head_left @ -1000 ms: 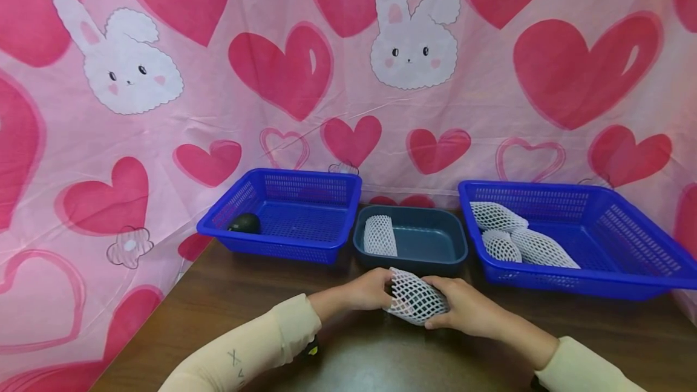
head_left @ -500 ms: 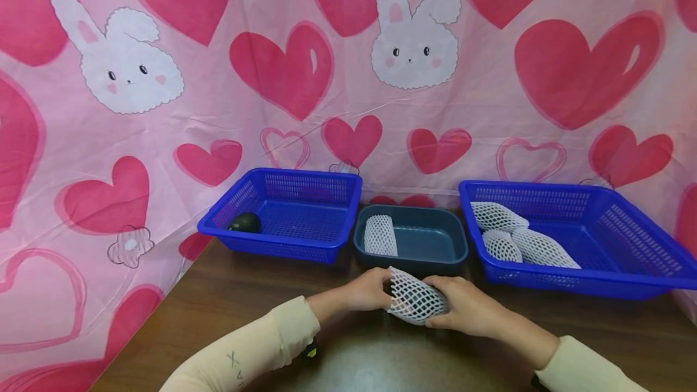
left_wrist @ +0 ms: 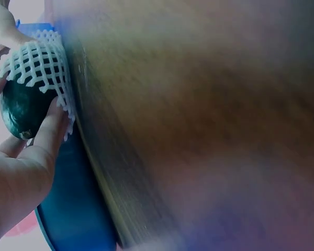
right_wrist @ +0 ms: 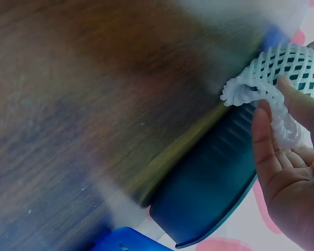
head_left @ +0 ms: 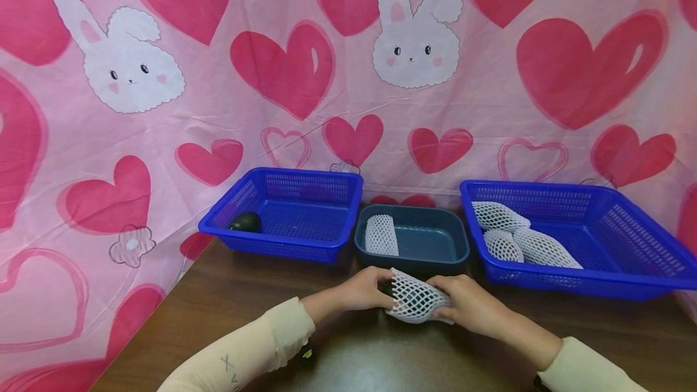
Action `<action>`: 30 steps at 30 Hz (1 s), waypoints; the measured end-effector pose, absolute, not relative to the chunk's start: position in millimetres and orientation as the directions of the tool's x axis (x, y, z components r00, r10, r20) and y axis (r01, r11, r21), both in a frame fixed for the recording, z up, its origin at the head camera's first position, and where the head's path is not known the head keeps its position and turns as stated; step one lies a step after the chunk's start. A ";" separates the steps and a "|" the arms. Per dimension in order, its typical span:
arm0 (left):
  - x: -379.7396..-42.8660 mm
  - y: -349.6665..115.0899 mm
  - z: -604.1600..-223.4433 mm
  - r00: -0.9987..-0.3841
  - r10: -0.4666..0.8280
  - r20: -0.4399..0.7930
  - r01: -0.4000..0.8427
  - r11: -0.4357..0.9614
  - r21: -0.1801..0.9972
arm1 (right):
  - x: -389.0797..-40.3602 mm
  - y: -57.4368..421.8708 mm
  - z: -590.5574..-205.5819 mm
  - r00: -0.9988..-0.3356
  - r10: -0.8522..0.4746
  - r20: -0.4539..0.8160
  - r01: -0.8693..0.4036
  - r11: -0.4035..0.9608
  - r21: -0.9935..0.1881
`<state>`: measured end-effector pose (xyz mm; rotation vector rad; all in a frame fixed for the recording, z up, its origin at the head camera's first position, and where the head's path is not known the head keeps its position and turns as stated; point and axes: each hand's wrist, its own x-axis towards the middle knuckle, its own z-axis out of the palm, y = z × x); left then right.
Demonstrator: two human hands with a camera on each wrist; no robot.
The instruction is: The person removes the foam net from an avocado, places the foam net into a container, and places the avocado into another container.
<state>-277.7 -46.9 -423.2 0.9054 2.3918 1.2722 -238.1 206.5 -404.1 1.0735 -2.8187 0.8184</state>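
Beyond netted fruit [head_left: 416, 300], tray [head_left: 430, 244] with foam net [head_left: 381, 236], seemingly flattened, between blue baskets [head_left: 294, 252].

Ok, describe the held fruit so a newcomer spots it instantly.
Find the dark tray between the blue left basket and the blue right basket. On its near side, between the left hand and the right hand, is the dark green fruit. Unlike the uncovered dark fruit in the left basket, it is partly sleeved in white netting, one end bare.
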 end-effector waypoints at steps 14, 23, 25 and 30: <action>-275.6 -53.4 -421.7 -0.790 0.614 0.011 0.355 0.442 0.824 | -236.3 209.2 -400.9 -0.755 -0.623 0.203 -0.643 0.646 -0.412; -277.0 -51.5 -422.0 -0.782 0.624 0.010 0.371 0.452 0.811 | -238.1 194.5 -384.9 -0.768 -0.634 0.088 -0.620 0.704 -0.345; -277.1 -50.9 -421.2 -0.780 0.626 0.008 0.379 0.462 0.802 | -237.1 189.7 -381.2 -0.774 -0.630 0.065 -0.610 0.715 -0.342; -277.5 -49.3 -419.6 -0.764 0.645 0.016 0.408 0.464 0.786 | -235.6 179.3 -377.6 -0.779 -0.626 0.035 -0.599 0.727 -0.337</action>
